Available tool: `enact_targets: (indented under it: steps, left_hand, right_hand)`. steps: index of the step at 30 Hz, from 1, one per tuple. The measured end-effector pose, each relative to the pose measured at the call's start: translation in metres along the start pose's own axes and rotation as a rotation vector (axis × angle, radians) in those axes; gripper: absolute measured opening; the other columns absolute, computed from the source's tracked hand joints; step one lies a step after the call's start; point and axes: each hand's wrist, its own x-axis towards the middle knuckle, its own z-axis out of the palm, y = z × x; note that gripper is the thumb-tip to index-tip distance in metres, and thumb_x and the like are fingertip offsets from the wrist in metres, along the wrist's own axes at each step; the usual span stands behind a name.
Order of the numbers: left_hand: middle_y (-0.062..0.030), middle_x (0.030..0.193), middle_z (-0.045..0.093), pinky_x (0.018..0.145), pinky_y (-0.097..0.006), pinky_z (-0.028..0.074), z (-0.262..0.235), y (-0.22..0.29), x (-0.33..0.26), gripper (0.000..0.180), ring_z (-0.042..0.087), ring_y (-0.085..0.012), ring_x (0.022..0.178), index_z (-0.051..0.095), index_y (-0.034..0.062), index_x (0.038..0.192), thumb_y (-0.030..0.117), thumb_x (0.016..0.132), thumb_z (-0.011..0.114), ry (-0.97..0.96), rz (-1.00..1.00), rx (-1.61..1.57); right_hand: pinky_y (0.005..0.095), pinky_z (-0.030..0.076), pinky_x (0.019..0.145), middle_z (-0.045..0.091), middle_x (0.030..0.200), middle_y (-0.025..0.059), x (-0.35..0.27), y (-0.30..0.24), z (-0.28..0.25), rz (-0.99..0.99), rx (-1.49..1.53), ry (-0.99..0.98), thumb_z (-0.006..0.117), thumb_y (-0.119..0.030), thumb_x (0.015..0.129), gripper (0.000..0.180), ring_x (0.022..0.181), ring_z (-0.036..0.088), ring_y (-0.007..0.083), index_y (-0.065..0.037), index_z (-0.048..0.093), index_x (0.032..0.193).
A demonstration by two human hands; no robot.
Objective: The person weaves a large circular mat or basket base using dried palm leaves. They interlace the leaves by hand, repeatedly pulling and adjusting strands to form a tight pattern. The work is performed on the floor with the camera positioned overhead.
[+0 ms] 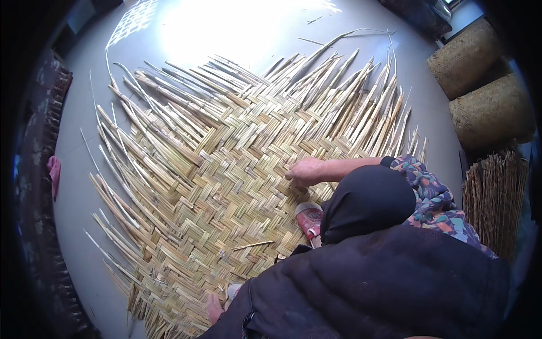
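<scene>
A large mat (240,181) of split reed or cane strips, woven in a herringbone pattern, spreads under me on the floor. Its long loose strip ends (152,144) fan out along the left and far sides. My right hand (305,171), below a floral sleeve, presses down on the weave past my dark-clad knee, fingers bent together; what they pinch is hidden. Low in the view, my left hand (214,308) rests on the near part of the mat, fingers stretched, partly covered by my dark clothing. One short loose strip (254,246) lies across the weave.
My red-patterned shoe (309,219) stands on the mat. Two rolled woven mats (492,110) and an upright bundle of brown stalks (495,200) are at the right. A dark covered piece of furniture (53,113) and a pink cloth (54,175) line the left. Bright sunlight falls on the far floor.
</scene>
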Motion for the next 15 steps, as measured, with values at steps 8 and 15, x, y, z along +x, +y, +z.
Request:
enact_targets:
  steps: [8,15]
  left_hand:
    - [-0.025,0.125,0.048,0.097,-0.043,0.038,-0.007,0.004,0.01,0.05,0.049,-0.0396,0.112,0.045,-0.004,0.124,0.016,0.081,0.062,-0.285,-0.25,-0.134]
    - [-0.0239,0.121,0.051,0.094,-0.043,0.04,-0.025,-0.014,0.022,0.049,0.051,-0.0381,0.109,0.047,-0.0034,0.122,0.017,0.081,0.063,-0.426,-0.594,-0.207]
  right_hand:
    - [0.0359,0.049,0.084,0.065,0.095,0.0129,0.037,0.056,-0.042,0.268,0.49,0.383,0.056,-0.026,0.09,0.021,0.089,0.063,0.0221,-0.009,0.061,0.1]
    - [0.0313,0.05,0.086,0.06,0.109,0.0144,0.072,0.152,-0.113,0.595,1.073,0.794,0.052,-0.012,0.091,0.032,0.097,0.061,0.0195,0.0,0.052,0.121]
